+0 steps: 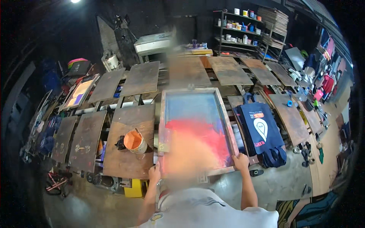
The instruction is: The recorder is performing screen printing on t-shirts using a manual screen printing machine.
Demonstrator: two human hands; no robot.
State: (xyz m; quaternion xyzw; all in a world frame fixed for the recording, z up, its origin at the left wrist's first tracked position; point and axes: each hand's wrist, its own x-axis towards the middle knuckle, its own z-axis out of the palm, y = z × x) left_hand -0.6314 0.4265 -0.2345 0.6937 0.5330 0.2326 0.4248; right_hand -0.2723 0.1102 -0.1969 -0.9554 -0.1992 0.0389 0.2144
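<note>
Frame: a big wooden printing screen [195, 131] lies flat on a brown board, right in front of the person. Red ink is spread over its near half, and the far half looks blue.
Left hand [154, 174]: it grips the near left corner of the frame, fingers curled over the wood.
Right hand [240, 161]: it grips the near right corner the same way, closed on the edge.
Why held so: a hand on each corner likely keeps the wide frame level and steady, so it does not slide.
Arms: both reach forward from the bottom, spread apart as wide as the frame. The right arm looks almost straight.
Bucket [135, 141]: an orange paint bucket stands on the board just left of the frame, within easy reach.
Bag [261, 133]: a dark blue printed bag lies on the next board, just right of the frame.
</note>
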